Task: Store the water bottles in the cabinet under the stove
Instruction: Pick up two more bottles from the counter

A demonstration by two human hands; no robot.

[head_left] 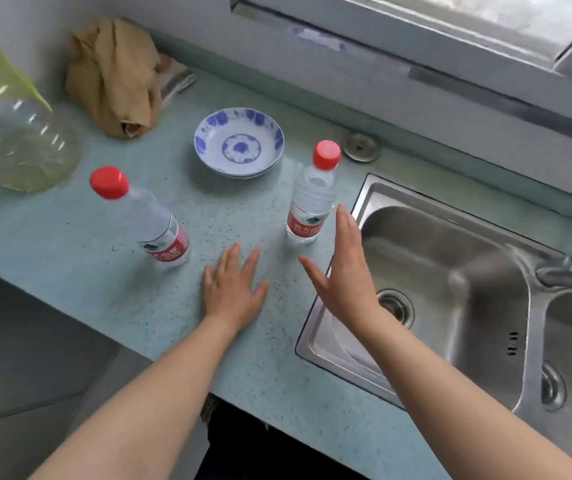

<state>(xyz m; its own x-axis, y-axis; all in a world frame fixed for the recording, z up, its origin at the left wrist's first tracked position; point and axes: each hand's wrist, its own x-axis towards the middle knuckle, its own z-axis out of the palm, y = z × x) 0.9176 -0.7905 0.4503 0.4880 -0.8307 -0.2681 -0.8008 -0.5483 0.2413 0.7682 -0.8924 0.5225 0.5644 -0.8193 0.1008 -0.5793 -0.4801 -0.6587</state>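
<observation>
Forearms come in bare from the bottom edge, over a speckled blue-green counter point(69, 244). I see the left hand point(234, 289) palm down on it, fingers straight and slightly spread, holding nothing. Just right of it the right hand point(343, 268) stands on edge above the rim of a steel sink point(450, 237), fingers straight, thumb splayed, also holding nothing.

Left of and just beyond the left hand stands the first water bottle point(152, 223). The second water bottle point(312, 199) stands upright at the right hand's fingertips; I cannot tell whether they touch. Both bottles are clear plastic with a red cap, a red label low down and clear water inside.

Beyond both hands, between the bottles, sits a stack of shallow white dishes point(239, 143) with blue flowers. Far left of the left hand is a large clear jug point(17, 140), blurred and yellowish. A tan cloth point(114, 77) lies crumpled behind it.
</observation>
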